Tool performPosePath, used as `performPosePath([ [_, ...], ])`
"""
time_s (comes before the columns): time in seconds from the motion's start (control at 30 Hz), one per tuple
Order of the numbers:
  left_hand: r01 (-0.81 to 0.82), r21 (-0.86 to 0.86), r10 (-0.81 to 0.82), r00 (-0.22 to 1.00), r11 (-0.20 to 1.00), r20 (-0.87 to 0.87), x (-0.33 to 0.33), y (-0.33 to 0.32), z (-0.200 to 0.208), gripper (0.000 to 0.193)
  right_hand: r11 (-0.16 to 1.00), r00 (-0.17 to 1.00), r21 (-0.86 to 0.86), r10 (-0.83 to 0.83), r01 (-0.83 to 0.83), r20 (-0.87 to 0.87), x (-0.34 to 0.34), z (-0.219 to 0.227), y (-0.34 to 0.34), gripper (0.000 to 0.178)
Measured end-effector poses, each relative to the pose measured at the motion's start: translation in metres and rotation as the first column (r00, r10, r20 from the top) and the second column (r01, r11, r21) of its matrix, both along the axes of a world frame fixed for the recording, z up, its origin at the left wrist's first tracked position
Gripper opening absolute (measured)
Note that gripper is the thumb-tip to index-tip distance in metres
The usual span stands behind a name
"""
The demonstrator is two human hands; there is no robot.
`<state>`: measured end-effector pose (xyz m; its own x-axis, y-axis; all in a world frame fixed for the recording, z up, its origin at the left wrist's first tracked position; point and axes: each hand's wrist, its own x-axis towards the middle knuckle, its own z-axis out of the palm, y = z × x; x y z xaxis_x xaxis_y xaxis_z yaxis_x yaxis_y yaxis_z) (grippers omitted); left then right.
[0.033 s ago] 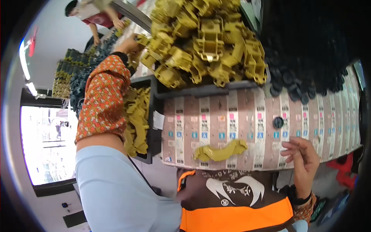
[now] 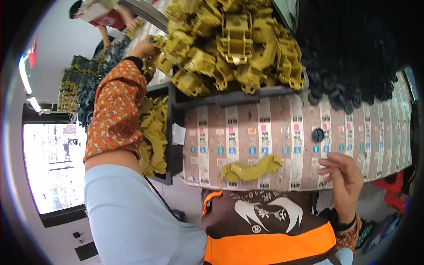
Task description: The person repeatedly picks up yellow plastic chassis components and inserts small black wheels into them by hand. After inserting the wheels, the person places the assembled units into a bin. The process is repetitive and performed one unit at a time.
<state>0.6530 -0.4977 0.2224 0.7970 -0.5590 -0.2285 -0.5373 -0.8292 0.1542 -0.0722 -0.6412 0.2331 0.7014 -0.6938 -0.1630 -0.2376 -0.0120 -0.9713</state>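
At the far left end of a heap of olive-yellow plastic parts (image 2: 236,39), my left hand (image 2: 142,47) reaches out and touches the parts there. Its fingertips are hidden, so whether it grips one does not show. Over the right part of the table my right hand (image 2: 343,174) hovers with loosely bent fingers apart and nothing in them. A single curved olive-yellow plastic part (image 2: 251,168) lies near the table's front edge, left of that hand. Just beyond my right fingers sits a small round black plastic piece (image 2: 318,135).
The heap fills a dark bin (image 2: 216,101). Lower left, a second dark bin (image 2: 176,154) holds more olive-yellow parts. Many black round pieces (image 2: 338,99) are piled at the right back. Another person (image 2: 110,17) works at the far left, beside stacked parts (image 2: 73,88).
The view has shifted slightly, moving the scene a little up and left. My hands and the parts otherwise look the same.
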Motion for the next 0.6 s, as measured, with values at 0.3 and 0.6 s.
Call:
performPosePath([
  [0.3,0.288,0.163,-0.304,0.949,0.944,0.087,-0.063,0.047,0.098,0.041,0.486,0.697,-0.558,0.669,-0.672,-0.257,0.081,-0.031,0.02,0.054],
  [0.6,0.347,-0.358,-0.498,0.56,0.867,-0.662,-0.42,0.028,0.136,0.037,0.317,0.619,-0.86,0.785,-0.4,0.002,0.086,-0.038,0.003,0.035],
])
